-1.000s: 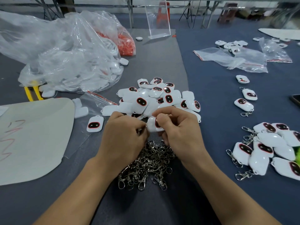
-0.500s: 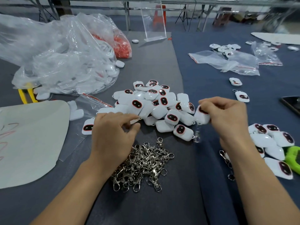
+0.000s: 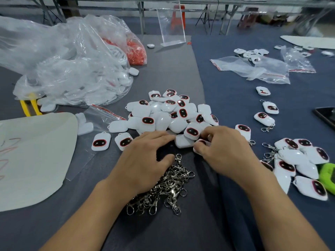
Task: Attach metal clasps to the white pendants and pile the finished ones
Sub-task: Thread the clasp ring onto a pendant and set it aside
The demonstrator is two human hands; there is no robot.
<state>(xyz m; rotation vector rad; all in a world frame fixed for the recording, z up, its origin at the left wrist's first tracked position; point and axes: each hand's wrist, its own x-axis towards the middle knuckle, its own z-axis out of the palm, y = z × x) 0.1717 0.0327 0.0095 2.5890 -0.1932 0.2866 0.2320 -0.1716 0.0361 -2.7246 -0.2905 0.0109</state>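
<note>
A heap of white pendants [image 3: 168, 115] with dark red-rimmed faces lies mid-table. My right hand [image 3: 224, 149] reaches into its near edge, thumb and fingers pinching one white pendant [image 3: 200, 143]. My left hand [image 3: 145, 160] lies flat with relaxed fingers over the far end of the pile of metal clasps [image 3: 163, 189], thumb beside one clasp, holding nothing I can see. A pendant with a clasp [image 3: 243, 131] lies just right of my right hand. The finished pile [image 3: 299, 160], clasps attached, sits at the right.
Big clear plastic bags [image 3: 63, 60] of white parts and a bag of red pieces [image 3: 137, 49] fill the left. A white sheet [image 3: 32, 156], yellow-handled tool [image 3: 30, 105], acrylic stand [image 3: 171, 28], zip bags [image 3: 253, 67], a phone [image 3: 326, 115] and a green object [image 3: 328, 174] surround the work area.
My right hand carried the clasped pendant to the right, let it go, then came back to the heap and pinched another pendant. My left hand dropped onto the clasps.
</note>
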